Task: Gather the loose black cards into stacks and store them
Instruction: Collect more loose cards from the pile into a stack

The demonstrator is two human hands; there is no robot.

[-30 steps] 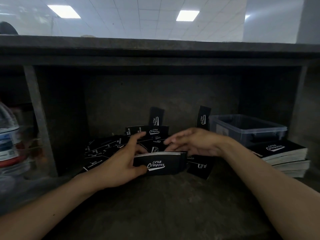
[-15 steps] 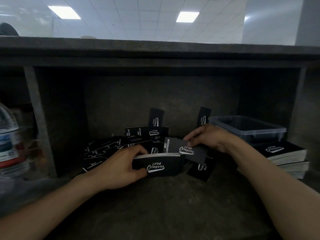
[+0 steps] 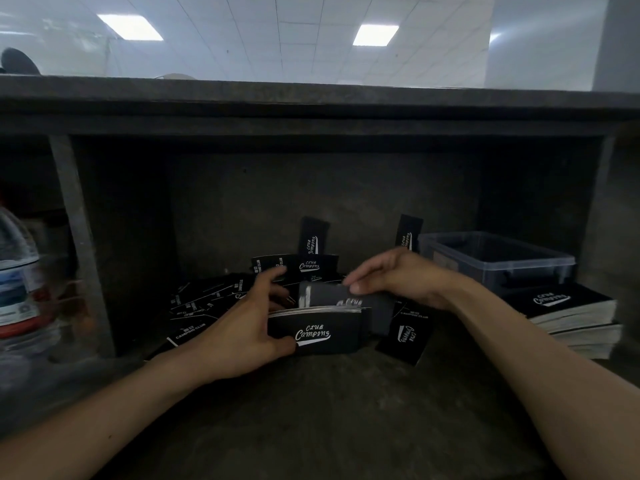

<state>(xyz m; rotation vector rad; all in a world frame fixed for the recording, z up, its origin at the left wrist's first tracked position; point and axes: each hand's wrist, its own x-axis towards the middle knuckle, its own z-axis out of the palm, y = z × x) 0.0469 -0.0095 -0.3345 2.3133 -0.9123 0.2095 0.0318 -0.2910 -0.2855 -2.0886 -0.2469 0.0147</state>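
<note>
Gripping a stack (image 3: 315, 332) of black cards on its long edge in the left hand (image 3: 242, 327), thumb in front and fingers curled behind, likely so the top edge lies free for more; pinching a single card (image 3: 329, 294) in the fingertips of the right hand (image 3: 391, 278), just above and behind that stack, blurred, seemingly about to join it; leaving loose cards (image 3: 204, 306) fanned over the shelf (image 3: 311, 410) to the left, two propped against the back wall; keeping finished stacks (image 3: 571, 310) piled at right beside a plastic box (image 3: 495, 258), probably to separate them from the unsorted heap.

Water bottle (image 3: 15, 271) left of shelf divider (image 3: 79, 244); ceiling lights (image 3: 375, 34) above.
</note>
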